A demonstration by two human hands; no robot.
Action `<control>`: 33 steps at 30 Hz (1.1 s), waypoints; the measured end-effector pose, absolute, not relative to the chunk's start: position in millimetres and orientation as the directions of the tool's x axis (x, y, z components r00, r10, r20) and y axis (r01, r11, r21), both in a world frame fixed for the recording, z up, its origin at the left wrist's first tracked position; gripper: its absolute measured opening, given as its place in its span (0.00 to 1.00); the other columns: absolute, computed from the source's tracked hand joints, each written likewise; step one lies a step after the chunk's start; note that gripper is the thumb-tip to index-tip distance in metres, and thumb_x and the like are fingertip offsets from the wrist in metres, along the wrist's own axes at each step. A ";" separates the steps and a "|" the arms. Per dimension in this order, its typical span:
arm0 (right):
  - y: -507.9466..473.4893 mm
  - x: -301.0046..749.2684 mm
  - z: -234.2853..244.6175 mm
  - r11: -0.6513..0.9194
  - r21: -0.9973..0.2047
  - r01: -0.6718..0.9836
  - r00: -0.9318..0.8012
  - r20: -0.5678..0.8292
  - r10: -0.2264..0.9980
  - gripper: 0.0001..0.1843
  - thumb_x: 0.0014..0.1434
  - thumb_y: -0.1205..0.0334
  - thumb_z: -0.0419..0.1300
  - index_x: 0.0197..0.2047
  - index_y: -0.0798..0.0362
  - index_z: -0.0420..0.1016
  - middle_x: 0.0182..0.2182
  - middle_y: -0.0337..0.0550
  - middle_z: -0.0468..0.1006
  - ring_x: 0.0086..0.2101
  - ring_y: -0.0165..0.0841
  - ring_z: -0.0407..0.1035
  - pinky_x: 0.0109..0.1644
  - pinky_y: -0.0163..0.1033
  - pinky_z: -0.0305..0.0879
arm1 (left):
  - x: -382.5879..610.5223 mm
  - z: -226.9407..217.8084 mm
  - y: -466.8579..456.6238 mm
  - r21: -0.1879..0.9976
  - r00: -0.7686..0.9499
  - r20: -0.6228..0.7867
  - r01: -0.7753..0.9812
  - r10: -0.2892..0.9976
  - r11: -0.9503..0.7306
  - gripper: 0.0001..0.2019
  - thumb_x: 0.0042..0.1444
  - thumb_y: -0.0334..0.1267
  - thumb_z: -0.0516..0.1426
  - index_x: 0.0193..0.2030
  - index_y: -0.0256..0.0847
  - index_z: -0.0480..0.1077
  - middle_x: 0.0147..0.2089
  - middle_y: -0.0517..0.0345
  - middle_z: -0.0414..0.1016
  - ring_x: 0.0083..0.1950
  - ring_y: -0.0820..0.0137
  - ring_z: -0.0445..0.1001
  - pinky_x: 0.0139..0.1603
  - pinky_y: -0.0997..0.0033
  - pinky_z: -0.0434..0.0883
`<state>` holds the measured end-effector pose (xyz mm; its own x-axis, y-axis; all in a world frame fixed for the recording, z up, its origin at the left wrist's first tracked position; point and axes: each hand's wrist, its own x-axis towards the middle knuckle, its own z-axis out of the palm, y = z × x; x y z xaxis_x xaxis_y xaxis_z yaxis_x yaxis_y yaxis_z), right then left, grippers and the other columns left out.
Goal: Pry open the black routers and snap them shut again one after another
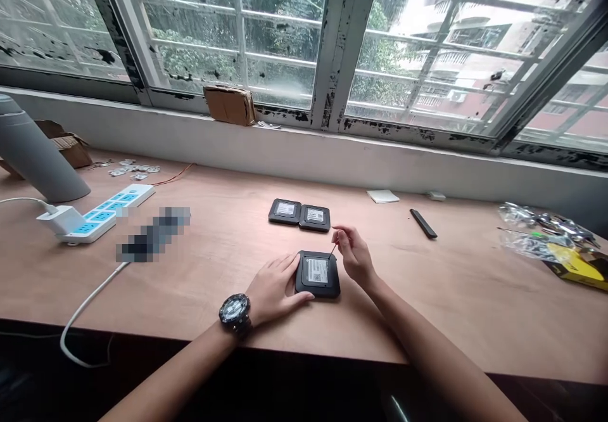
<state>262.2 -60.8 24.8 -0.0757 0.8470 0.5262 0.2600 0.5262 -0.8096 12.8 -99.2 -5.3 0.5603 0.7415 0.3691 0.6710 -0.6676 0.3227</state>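
A: L hand (pixel 273 289)?
B: Lying flat on a black sq. device (pixel 317 274), fingers spread & relaxed, no clench. Wristwatch (pixel 235 313) on that wrist.
A: R hand (pixel 354 256)?
B: Fingertips pinch a thin pin (pixel 333 251), tip at device's top edge.
A: Device where?
B: On wood desk (pixel 427 301), front centre, between hands. 2 similar black devices (pixel 300 214) just behind it, side by side.
A: Around?
B: Left: power strip (pixel 97 213) w/ white charger (pixel 59 220). Right: black remote-like bar (pixel 424 223), plastic bag (pixel 536 232), yellow box (pixel 577 268). Cardboard parcel (pixel 229 105) on window sill.
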 end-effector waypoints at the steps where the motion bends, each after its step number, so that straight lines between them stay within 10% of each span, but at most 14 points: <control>1: -60.0 262.5 25.1 0.518 -0.822 0.234 -0.093 0.512 0.854 0.18 0.73 0.48 0.48 0.54 0.48 0.71 0.34 0.41 0.72 0.29 0.31 0.64 0.30 0.37 0.64 | 12.9 -4.7 -99.1 0.328 0.561 0.369 0.668 0.741 -0.668 0.42 0.61 0.64 0.58 0.73 0.39 0.56 0.71 0.43 0.63 0.71 0.53 0.63 0.70 0.52 0.63; 10: -60.4 263.6 40.1 0.546 -0.818 0.182 -0.001 0.555 0.832 0.12 0.63 0.52 0.66 0.42 0.50 0.73 0.43 0.44 0.77 0.26 0.27 0.67 0.31 0.37 0.66 | 12.6 4.9 -99.4 0.383 0.493 0.388 0.682 0.779 -0.623 0.35 0.65 0.61 0.55 0.70 0.40 0.60 0.69 0.46 0.67 0.68 0.55 0.67 0.68 0.55 0.65; 18: -48.4 220.5 42.6 0.492 -0.870 -0.023 0.028 0.491 0.871 0.15 0.68 0.44 0.58 0.44 0.47 0.67 0.30 0.37 0.73 0.20 0.25 0.56 0.19 0.32 0.52 | 12.8 3.3 -102.7 0.345 0.447 0.406 0.733 0.797 -0.587 0.28 0.64 0.59 0.57 0.63 0.42 0.71 0.63 0.47 0.74 0.65 0.52 0.69 0.65 0.51 0.65; 28: -42.4 206.2 30.5 0.456 -0.889 0.031 -0.168 0.445 0.880 0.15 0.69 0.46 0.57 0.47 0.48 0.73 0.29 0.37 0.72 0.21 0.26 0.57 0.23 0.34 0.56 | 9.0 12.3 -112.4 0.452 0.250 0.426 0.774 0.870 -0.444 0.15 0.70 0.44 0.54 0.36 0.44 0.79 0.33 0.59 0.81 0.32 0.67 0.77 0.32 0.68 0.65; 33: -43.7 214.2 36.5 0.469 -0.881 0.064 -0.228 0.444 0.866 0.17 0.69 0.47 0.57 0.48 0.50 0.79 0.36 0.41 0.75 0.23 0.27 0.63 0.29 0.37 0.66 | 7.3 10.4 -113.2 0.473 0.239 0.517 0.721 0.822 -0.507 0.12 0.68 0.38 0.55 0.54 0.47 0.76 0.49 0.60 0.82 0.46 0.68 0.80 0.42 0.70 0.73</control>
